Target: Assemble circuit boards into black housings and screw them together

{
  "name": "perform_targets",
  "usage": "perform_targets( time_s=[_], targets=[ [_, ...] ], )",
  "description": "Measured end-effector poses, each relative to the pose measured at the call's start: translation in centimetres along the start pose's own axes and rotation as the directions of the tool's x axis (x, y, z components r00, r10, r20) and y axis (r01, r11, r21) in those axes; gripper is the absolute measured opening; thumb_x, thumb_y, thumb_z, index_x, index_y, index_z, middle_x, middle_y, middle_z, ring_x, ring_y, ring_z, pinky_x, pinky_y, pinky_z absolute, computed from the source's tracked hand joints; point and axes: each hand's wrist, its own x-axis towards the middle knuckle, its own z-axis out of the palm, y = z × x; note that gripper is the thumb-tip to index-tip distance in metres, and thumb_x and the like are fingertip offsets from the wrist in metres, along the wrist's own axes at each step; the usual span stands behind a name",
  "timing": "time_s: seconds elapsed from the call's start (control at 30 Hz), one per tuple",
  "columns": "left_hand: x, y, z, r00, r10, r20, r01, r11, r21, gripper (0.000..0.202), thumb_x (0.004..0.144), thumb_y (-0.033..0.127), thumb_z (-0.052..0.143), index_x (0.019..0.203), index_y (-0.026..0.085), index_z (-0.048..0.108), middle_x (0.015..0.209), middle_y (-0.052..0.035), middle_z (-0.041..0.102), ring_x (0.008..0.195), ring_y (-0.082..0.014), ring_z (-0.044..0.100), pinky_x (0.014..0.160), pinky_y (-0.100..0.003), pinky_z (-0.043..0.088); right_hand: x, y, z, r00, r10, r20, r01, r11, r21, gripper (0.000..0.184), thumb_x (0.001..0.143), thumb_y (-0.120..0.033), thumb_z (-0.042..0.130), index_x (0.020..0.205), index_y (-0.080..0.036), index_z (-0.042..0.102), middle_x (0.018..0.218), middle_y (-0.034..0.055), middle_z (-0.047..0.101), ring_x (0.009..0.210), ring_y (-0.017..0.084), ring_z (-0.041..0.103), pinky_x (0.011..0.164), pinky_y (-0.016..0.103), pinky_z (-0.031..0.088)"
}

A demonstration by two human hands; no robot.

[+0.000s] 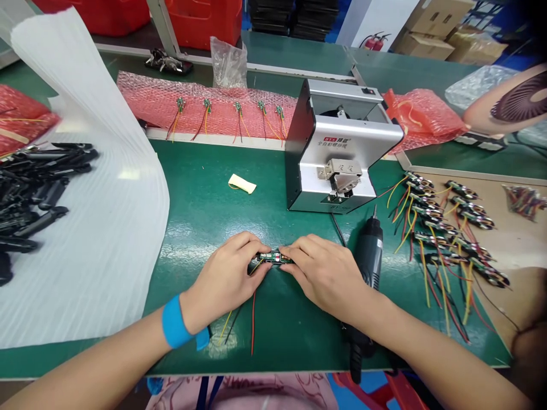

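Between my two hands, just above the green bench, is a small circuit board assembly [276, 258] with a copper coil toward its right end. My left hand [233, 270], with a blue band at the wrist, pinches its left end between thumb and finger. The right end is pinched by my right hand [322, 270]. Yellow, black and red wires [253, 324] trail from under my left hand toward the bench's front edge. Beside my right forearm lies a black electric screwdriver [370, 250], its bit pointing away from me.
A silver screw feeder [342, 136] stands behind my right hand. Several wired boards [440, 222] lie on the right. Small boards [238, 107] rest on pink bubble wrap [149, 97] at the back. Black plastic parts [38, 188] sit on white foam sheets [115, 228] at left. A yellow strip [243, 183] lies ahead.
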Motion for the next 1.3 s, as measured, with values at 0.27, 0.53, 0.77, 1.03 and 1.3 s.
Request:
perform_targets(
  time_s=[0.27, 0.53, 0.77, 1.03, 1.3],
  targets=[
    [0.1, 0.1, 0.1, 0.999, -0.039, 0.025, 0.039, 0.999, 0.009, 0.016, 0.082, 0.016, 0.060, 0.098, 0.019, 0.058, 0.093, -0.0028, 0.055, 0.085, -0.0186, 0.055, 0.073, -0.031, 0.048, 0.2, 0.2, 0.0, 1.000, -0.003, 0.017, 0.003, 1.000, -0.013, 0.014, 0.085, -0.025, 0.059, 0.095, -0.017, 0.065, 0.084, 0.0026, 0.064, 0.077, 0.018, 0.057, 0.060, 0.029, 0.038],
    [-2.1, 1.3, -1.5, 0.971, -0.235, 0.035, 0.232, 0.971, 0.063, 0.023, 0.085, 0.032, 0.058, 0.101, 0.020, 0.046, 0.082, 0.0001, 0.051, 0.069, -0.0170, 0.051, 0.064, -0.032, 0.045, -0.2, 0.3, 0.0, 0.999, 0.010, 0.048, -0.010, 1.000, -0.003, 0.016, 0.087, -0.026, 0.057, 0.097, -0.017, 0.065, 0.085, 0.0030, 0.063, 0.080, 0.018, 0.056, 0.059, 0.028, 0.038],
    [-3.5, 2.5, 0.1, 0.952, -0.279, -0.130, 0.299, 0.937, 0.179, 0.020, 0.084, 0.031, 0.060, 0.098, 0.022, 0.050, 0.084, -0.0002, 0.055, 0.076, -0.0186, 0.055, 0.066, -0.031, 0.046, -0.2, 0.2, 0.1, 0.999, -0.009, 0.041, 0.009, 1.000, 0.011, 0.015, 0.086, -0.025, 0.058, 0.096, -0.016, 0.065, 0.083, 0.0034, 0.063, 0.079, 0.018, 0.056, 0.057, 0.028, 0.036],
    [-4.2, 3.5, 1.2, 0.960, -0.236, -0.148, 0.262, 0.945, 0.194, 0.023, 0.088, 0.028, 0.055, 0.110, 0.022, 0.052, 0.087, -0.0016, 0.060, 0.077, -0.0185, 0.057, 0.069, -0.032, 0.049, -0.3, 0.3, 0.1, 0.999, -0.017, 0.049, 0.017, 1.000, 0.005, 0.015, 0.087, -0.025, 0.057, 0.096, -0.016, 0.064, 0.084, 0.0045, 0.062, 0.078, 0.018, 0.054, 0.055, 0.029, 0.032],
    [-4.7, 3.2, 1.1, 0.985, -0.076, -0.158, 0.119, 0.951, 0.285, 0.023, 0.091, 0.021, 0.051, 0.114, 0.018, 0.056, 0.099, -0.0057, 0.060, 0.090, -0.0194, 0.056, 0.080, -0.033, 0.049, -0.3, 0.4, 0.0, 0.997, -0.032, 0.071, 0.031, 0.999, 0.019, 0.016, 0.088, -0.025, 0.056, 0.094, -0.015, 0.065, 0.083, 0.0053, 0.062, 0.079, 0.018, 0.054, 0.058, 0.030, 0.034]
  ],
)
